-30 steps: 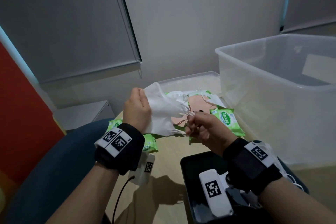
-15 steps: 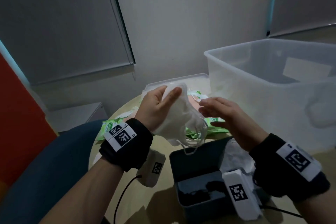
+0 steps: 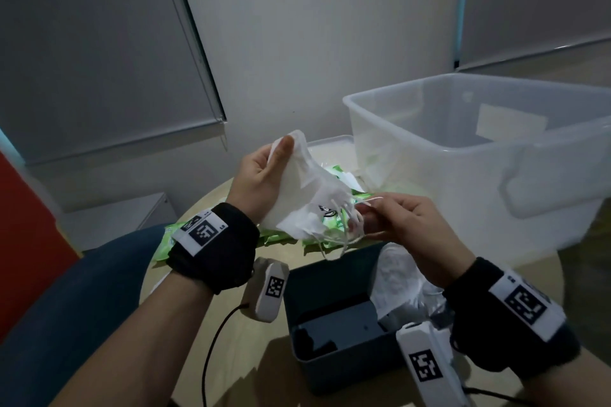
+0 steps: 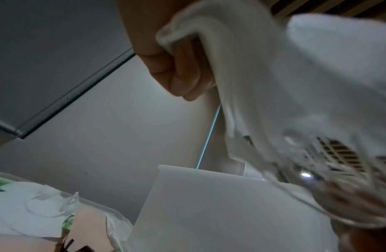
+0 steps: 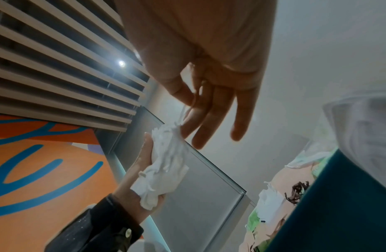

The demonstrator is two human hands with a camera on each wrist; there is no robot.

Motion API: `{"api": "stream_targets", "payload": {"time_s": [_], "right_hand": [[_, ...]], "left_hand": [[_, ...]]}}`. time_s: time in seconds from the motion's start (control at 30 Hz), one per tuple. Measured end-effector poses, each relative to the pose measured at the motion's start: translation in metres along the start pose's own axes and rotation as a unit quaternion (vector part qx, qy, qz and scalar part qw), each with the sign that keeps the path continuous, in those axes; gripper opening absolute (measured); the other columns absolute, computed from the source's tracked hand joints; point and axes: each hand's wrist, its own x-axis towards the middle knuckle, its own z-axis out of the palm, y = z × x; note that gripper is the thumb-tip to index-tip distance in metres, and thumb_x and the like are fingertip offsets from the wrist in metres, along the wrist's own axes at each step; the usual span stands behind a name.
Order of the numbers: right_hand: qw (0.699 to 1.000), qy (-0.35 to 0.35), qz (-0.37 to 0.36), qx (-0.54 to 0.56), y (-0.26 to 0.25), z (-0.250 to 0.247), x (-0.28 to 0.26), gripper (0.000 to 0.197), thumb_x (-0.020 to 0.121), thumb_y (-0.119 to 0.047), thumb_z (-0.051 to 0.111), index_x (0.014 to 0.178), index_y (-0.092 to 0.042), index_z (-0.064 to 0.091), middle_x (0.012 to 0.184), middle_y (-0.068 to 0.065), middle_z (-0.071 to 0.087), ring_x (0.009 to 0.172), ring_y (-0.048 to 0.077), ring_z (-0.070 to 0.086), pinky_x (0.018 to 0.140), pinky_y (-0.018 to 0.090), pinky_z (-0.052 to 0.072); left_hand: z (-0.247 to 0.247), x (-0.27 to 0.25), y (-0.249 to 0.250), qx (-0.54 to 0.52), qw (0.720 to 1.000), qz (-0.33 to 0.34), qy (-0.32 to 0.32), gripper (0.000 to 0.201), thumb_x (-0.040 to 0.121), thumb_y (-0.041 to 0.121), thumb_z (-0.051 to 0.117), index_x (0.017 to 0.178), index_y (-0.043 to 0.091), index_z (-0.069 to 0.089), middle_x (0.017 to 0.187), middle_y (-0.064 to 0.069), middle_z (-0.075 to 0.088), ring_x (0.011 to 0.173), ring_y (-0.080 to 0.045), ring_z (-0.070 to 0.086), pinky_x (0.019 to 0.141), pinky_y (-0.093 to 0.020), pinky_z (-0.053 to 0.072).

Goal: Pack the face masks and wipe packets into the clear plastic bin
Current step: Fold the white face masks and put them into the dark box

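Observation:
My left hand (image 3: 264,175) grips a bunch of white face masks (image 3: 307,195) above the round table, thumb laid over their top edge. In the left wrist view its curled fingers (image 4: 179,68) wrap the white masks (image 4: 295,85). My right hand (image 3: 390,218) pinches the masks' thin ear loops (image 3: 344,228) between thumb and forefinger; the right wrist view shows the loops (image 5: 187,105) at the fingertips. Green wipe packets (image 3: 178,238) and more masks lie on the table behind. The clear plastic bin (image 3: 463,149) stands at the right, open-topped.
A dark open box (image 3: 330,317) holding white masks (image 3: 400,277) sits in front of me. A clear lid (image 3: 330,149) lies behind the pile. A blue chair back (image 3: 66,307) is at the left, beside the table's edge (image 3: 198,205).
My right hand, open half a second ago, has closed its thumb and forefinger on the ear loops. The left hand still holds the mask bunch, lifted slightly.

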Motion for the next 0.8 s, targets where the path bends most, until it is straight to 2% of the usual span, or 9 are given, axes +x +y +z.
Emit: {"api": "stream_targets", "payload": {"time_s": [0.13,0.27,0.37,0.47,0.53,0.6,0.67,0.73,0.8], "right_hand": [[0.997,0.065,-0.006,0.029,0.009,0.0,0.001,0.032,0.093,-0.006,0.046,0.072,-0.015,0.068,0.063,0.002,0.071,0.061,0.012,0.068,0.056,0.019,0.051],[0.995,0.051,-0.075,0.048,0.006,-0.001,-0.001,0.032,0.096,-0.006,0.041,0.084,-0.02,0.067,0.082,-0.001,0.072,0.082,0.011,0.067,0.073,0.021,0.05],[0.997,0.025,-0.059,0.053,0.005,0.0,0.0,0.025,0.095,-0.006,0.044,0.088,-0.02,0.064,0.089,-0.003,0.07,0.087,0.011,0.064,0.08,0.027,0.047],[0.999,0.014,-0.025,0.035,0.005,0.001,0.005,0.018,0.091,-0.016,0.054,0.106,-0.022,0.061,0.111,-0.002,0.066,0.104,0.012,0.061,0.094,0.033,0.043],[0.999,-0.027,-0.029,0.018,0.003,0.002,0.008,0.04,0.08,-0.031,0.062,0.119,-0.026,0.056,0.121,-0.005,0.062,0.109,0.006,0.059,0.094,0.027,0.045],[0.995,-0.094,-0.038,0.003,0.0,0.006,0.008,0.058,0.069,-0.042,0.064,0.124,-0.027,0.054,0.118,-0.007,0.064,0.106,0.007,0.062,0.089,0.026,0.047],[0.988,-0.147,-0.038,0.003,-0.002,0.011,0.004,0.064,0.061,-0.046,0.067,0.12,-0.023,0.057,0.104,-0.005,0.07,0.097,0.013,0.066,0.08,0.026,0.051],[0.986,-0.163,-0.027,0.018,-0.005,0.015,0.0,0.061,0.059,-0.039,0.074,0.113,-0.014,0.06,0.095,0.0,0.073,0.088,0.015,0.07,0.072,0.023,0.055],[0.987,-0.159,-0.018,-0.019,-0.006,0.015,-0.002,0.054,0.062,-0.025,0.084,0.108,-0.009,0.062,0.095,0.006,0.073,0.086,0.018,0.07,0.075,0.026,0.057]], "left_hand": [[-0.006,0.001,-0.001,-0.026,0.999,-0.025,0.013,0.037,0.09,0.044,0.047,0.07,0.014,0.057,0.065,-0.01,0.053,0.054,-0.021,0.051,0.054,-0.03,0.046],[-0.007,0.001,-0.003,-0.046,0.997,-0.058,0.026,0.04,0.093,0.044,0.046,0.07,0.013,0.058,0.068,-0.007,0.06,0.052,-0.015,0.057,0.055,-0.028,0.051],[-0.008,-0.001,0.0,-0.038,0.997,-0.069,0.005,0.042,0.094,0.043,0.043,0.067,0.014,0.057,0.06,-0.002,0.061,0.046,-0.011,0.057,0.048,-0.022,0.05],[-0.007,-0.002,0.004,-0.018,0.998,-0.051,-0.036,0.043,0.093,0.045,0.042,0.062,0.017,0.057,0.054,-0.001,0.057,0.044,-0.013,0.052,0.045,-0.022,0.045],[-0.006,-0.002,0.007,-0.001,0.997,-0.04,-0.07,0.042,0.084,0.051,0.043,0.061,0.018,0.056,0.053,0.0,0.055,0.044,-0.012,0.05,0.044,-0.022,0.042],[-0.002,-0.003,0.009,0.001,0.995,-0.031,-0.092,0.04,0.081,0.05,0.044,0.064,0.016,0.054,0.049,0.005,0.055,0.041,-0.008,0.05,0.041,-0.018,0.042],[0.005,-0.004,0.009,-0.005,0.996,-0.019,-0.087,0.037,0.09,0.04,0.046,0.065,0.014,0.053,0.047,0.008,0.054,0.041,-0.004,0.048,0.042,-0.015,0.04],[0.015,-0.006,0.006,0.016,0.998,-0.008,-0.067,0.038,0.091,0.041,0.052,0.063,0.016,0.053,0.049,0.008,0.052,0.043,-0.006,0.046,0.046,-0.017,0.039],[0.026,-0.01,0.0,0.059,0.997,0.011,-0.054,0.041,0.078,0.056,0.058,0.061,0.019,0.054,0.054,0.006,0.051,0.049,-0.01,0.045,0.051,-0.025,0.038]]}}
